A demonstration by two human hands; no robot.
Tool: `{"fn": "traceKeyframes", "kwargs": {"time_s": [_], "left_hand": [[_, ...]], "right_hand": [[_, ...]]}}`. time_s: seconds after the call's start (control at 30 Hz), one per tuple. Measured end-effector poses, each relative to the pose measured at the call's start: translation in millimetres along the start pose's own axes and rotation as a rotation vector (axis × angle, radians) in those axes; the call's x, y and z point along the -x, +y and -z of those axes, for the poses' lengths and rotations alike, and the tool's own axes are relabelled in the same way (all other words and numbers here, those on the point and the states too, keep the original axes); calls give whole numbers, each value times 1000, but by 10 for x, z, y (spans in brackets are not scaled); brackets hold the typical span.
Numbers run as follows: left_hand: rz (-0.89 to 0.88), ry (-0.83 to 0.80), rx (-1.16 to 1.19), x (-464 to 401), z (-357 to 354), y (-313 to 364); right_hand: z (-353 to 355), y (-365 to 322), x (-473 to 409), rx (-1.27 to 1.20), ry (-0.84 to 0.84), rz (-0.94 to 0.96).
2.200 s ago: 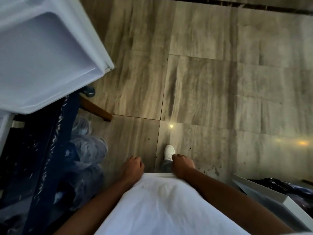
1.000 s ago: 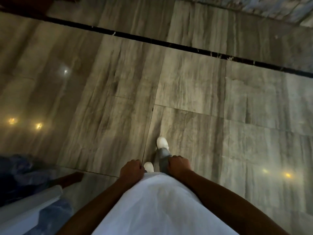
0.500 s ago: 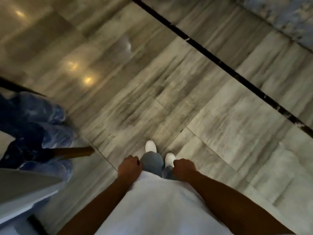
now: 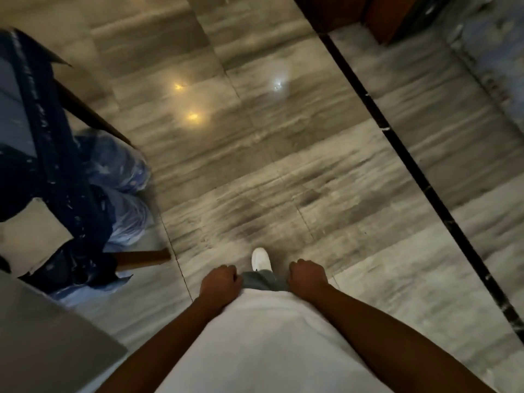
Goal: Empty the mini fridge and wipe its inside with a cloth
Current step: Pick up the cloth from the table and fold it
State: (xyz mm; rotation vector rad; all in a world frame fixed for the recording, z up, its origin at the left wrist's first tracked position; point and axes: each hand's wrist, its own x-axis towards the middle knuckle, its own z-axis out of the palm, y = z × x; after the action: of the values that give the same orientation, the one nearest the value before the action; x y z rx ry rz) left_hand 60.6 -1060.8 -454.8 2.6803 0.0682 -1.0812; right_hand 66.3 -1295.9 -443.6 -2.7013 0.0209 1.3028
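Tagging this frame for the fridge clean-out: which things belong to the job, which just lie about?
Job: left hand, right hand, fingers curled; no cloth or fridge clearly shows.
Lying about: blue plastic bags, wooden leg, pale panel at lower left, unidentifiable.

Glossy veined stone floor [image 4: 283, 180], crinkled clear plastic bags [image 4: 124, 171], wooden leg [image 4: 141, 258].
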Motion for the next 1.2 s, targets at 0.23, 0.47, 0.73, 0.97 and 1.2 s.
{"fn": "traceKeyframes", "kwargs": {"time_s": [0.23,0.47,0.73,0.97,1.2], "left_hand": [[212,-15,198,-506,459,-200],[407,2,334,-1050,1014,-365],[527,215,490,-1402,1818,-718],[798,257,715,-1338,1708,-1076],[925,301,867,-1250,1795,-1827]], "right_hand": [[960,-601,-861,116,-33,131],[1868,-1210,-1804,346,-51,324],[2588,-1882,-2509,627,-213,438],[2745,-2763,-2797,884,-285,603],[2771,-4249,-2809,1081,-225,868]]}}
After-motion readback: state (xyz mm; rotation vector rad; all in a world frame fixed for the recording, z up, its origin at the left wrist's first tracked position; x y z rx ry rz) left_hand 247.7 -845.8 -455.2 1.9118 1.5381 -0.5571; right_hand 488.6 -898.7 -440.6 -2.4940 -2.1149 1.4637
